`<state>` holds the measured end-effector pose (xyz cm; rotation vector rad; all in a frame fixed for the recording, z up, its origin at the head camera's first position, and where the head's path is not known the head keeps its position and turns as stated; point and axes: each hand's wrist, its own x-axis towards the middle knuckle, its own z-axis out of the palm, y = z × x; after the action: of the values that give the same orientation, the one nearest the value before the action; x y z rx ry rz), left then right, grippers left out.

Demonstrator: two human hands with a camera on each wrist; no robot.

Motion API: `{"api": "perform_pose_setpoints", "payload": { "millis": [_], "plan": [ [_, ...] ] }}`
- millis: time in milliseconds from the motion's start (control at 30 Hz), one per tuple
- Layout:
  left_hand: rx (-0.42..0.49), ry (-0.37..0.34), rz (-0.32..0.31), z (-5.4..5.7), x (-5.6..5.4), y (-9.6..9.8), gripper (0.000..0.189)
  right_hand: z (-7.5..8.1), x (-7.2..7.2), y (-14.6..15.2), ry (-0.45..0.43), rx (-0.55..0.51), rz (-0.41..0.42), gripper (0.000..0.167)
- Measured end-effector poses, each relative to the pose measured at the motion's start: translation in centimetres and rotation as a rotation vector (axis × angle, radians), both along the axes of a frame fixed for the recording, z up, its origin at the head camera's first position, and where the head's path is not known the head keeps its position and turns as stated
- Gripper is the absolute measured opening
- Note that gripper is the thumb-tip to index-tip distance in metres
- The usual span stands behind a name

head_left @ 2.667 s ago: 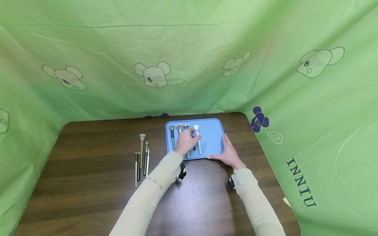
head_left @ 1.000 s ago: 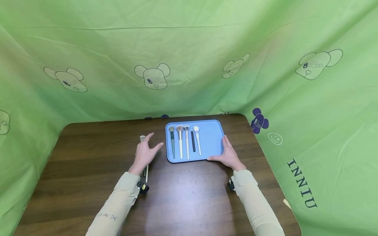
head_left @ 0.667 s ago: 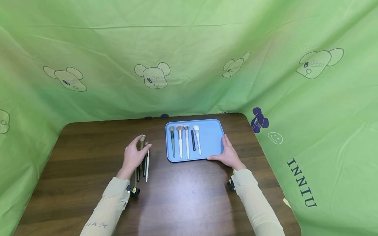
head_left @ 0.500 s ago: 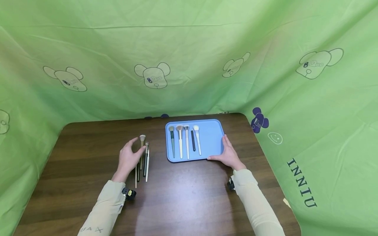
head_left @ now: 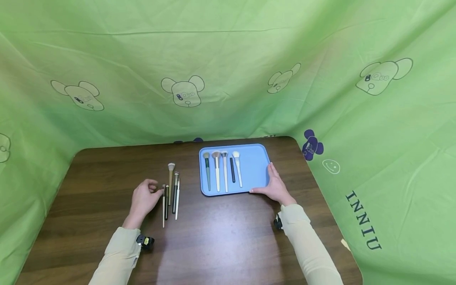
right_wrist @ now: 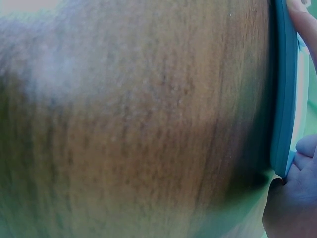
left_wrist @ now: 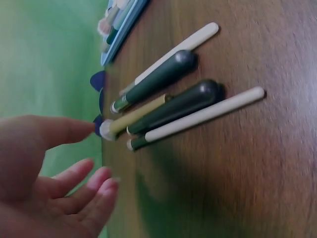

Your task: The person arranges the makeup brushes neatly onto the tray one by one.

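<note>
In the head view, a bundle of makeup brushes (head_left: 170, 186) lies on the table left of the blue tray (head_left: 256, 162). My left hand (head_left: 144, 198) is just left of it, its thumb beside the head of the outermost slim pale-handled brush (head_left: 164, 209). In the left wrist view, that hand (left_wrist: 59, 183) has thumb and fingers apart with nothing between them; whether the thumb touches a brush I cannot tell. My right hand (head_left: 274, 188) rests against the tray's near right corner, thumb along the front edge, fingers along the right side.
Several brushes lie side by side in the tray's left part, among them a green-handled one (head_left: 208, 174), a short black stick (head_left: 232, 170) and a white brush (head_left: 237, 168). Green cloth (head_left: 228, 99) hangs behind and beside the brown wooden table (head_left: 107, 170).
My left hand has let go over the tray, where a short black stick now lies uncovered, and moved left past the loose brushes to their far side. The right hand has stayed at the tray.
</note>
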<state>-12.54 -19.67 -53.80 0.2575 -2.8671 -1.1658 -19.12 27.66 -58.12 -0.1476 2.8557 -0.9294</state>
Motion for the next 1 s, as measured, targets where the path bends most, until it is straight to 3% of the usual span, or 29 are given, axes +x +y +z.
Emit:
{"api": "perform_pose_setpoints", "payload": {
  "millis": [167, 233, 333, 567, 1000],
  "plan": [
    [-0.055, -0.15, -0.057, 0.1, 0.5, -0.5, 0.027, -0.1, 0.0, 0.0, -0.006, 0.004, -0.001, 0.142],
    [-0.081, -0.178, -0.075, 0.1, 0.6, -0.6, 0.027, -0.1, 0.0, 0.0, -0.009, 0.007, 0.0, 0.142],
    [-0.091, -0.199, -0.077, 0.2, 0.8, -0.6, 0.025, -0.1, 0.0, 0.0, -0.008, 0.005, 0.0, 0.142],
    [0.008, -0.263, -0.053, 0.2, 1.3, -0.2, 0.012, -0.1, 0.0, 0.0, -0.005, -0.005, -0.001, 0.142],
    [-0.045, -0.304, -0.011, -0.6, 0.9, -0.2, 0.014, 0.1, 0.0, 0.0, -0.005, -0.002, -0.004, 0.143]
  ]
}}
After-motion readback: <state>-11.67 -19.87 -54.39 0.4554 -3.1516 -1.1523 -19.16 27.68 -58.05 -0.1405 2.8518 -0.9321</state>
